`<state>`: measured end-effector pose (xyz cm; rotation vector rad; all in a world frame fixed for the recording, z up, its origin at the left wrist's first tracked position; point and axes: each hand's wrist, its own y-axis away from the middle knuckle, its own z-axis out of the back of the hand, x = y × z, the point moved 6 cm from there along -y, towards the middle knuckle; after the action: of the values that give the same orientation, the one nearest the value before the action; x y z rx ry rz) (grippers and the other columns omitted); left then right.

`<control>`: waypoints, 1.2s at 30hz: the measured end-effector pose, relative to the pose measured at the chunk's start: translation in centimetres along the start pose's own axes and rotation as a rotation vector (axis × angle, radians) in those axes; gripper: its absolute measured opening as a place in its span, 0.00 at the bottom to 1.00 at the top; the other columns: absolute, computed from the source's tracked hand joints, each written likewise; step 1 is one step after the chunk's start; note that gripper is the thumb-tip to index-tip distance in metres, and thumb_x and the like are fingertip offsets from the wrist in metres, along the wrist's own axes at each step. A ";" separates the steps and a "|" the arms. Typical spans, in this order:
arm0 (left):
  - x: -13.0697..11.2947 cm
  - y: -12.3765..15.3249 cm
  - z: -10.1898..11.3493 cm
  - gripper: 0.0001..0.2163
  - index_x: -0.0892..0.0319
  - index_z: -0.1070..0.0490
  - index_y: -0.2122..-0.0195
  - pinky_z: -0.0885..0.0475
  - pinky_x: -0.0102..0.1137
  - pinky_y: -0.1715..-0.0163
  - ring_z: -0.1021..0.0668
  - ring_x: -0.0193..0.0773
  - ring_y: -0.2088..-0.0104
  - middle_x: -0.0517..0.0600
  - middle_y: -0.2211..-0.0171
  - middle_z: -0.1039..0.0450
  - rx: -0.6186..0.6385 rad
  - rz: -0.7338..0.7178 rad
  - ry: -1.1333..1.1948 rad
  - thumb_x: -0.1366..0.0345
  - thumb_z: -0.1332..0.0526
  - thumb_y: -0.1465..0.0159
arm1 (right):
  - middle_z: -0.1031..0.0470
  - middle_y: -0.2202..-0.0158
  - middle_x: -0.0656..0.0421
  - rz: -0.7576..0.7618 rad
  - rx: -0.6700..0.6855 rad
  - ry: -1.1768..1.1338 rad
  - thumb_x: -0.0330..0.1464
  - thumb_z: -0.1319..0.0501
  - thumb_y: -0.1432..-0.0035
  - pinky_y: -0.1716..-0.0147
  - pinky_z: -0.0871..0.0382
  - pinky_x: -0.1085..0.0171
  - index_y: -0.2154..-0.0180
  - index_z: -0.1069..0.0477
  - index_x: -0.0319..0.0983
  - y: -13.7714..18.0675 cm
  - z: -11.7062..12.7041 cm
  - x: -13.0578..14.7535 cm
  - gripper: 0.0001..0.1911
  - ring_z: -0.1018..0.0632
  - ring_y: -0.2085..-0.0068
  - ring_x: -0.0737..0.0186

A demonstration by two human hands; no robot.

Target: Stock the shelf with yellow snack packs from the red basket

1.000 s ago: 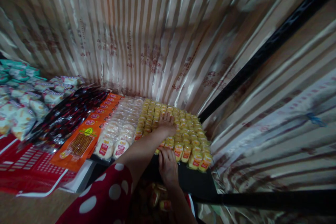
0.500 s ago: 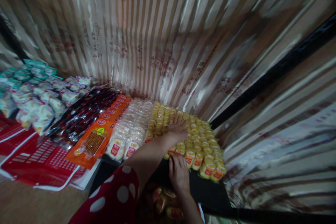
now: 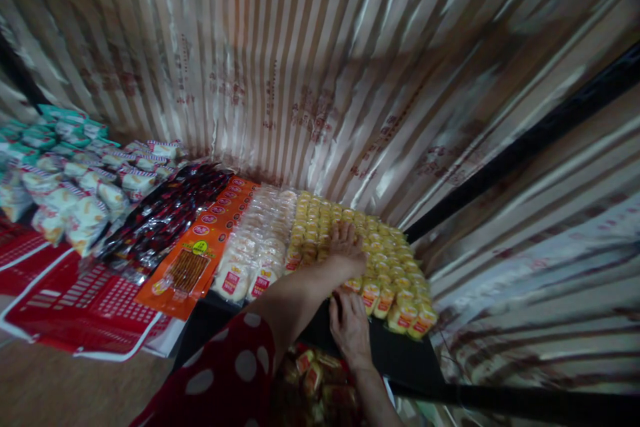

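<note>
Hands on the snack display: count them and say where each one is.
2. The left hand lies flat on the yellow packets; the right hand rests at their near edge. None other shows.

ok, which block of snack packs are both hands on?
The yellow packs, rightmost block, beside the white packs. Left hand lies flat on them; right hand touches their near edge.

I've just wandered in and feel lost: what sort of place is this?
Probably a small snack stall or shop display. Rows of yellow snack packets, white packets and orange packs lie sorted by kind before a striped curtain, and both hands are tidying them.
</note>
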<state>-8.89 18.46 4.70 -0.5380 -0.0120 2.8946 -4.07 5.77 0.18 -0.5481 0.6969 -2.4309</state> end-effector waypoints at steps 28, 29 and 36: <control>-6.0 0.8 -3.2 0.25 0.54 0.46 0.39 0.64 0.47 0.38 0.57 0.42 0.35 0.49 0.34 0.60 0.074 -0.203 -0.016 0.53 0.57 0.35 | 0.26 0.61 0.47 -0.034 -0.003 0.002 0.28 0.48 0.50 0.58 0.30 0.50 0.59 0.28 0.35 1.7 -1.3 -1.8 0.17 0.27 0.56 0.49; -6.2 0.7 -3.2 0.25 0.54 0.47 0.39 0.64 0.47 0.38 0.57 0.43 0.35 0.49 0.34 0.60 0.042 -0.200 -0.005 0.53 0.57 0.35 | 0.26 0.60 0.48 -0.030 0.002 0.001 0.28 0.48 0.51 0.58 0.30 0.50 0.59 0.28 0.36 1.8 -1.5 -1.9 0.17 0.27 0.56 0.48; -6.5 0.3 -4.9 0.27 0.58 0.46 0.38 0.64 0.45 0.38 0.55 0.45 0.35 0.53 0.35 0.54 0.058 -0.165 -0.025 0.53 0.54 0.37 | 0.23 0.64 0.50 -0.092 0.050 -0.104 0.32 0.47 0.48 0.58 0.28 0.52 0.61 0.26 0.36 1.8 -1.6 -2.1 0.15 0.25 0.57 0.50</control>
<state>-1.24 16.71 2.47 -0.4677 0.0229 2.7315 -2.52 6.31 -2.60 -0.6946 0.5785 -2.4770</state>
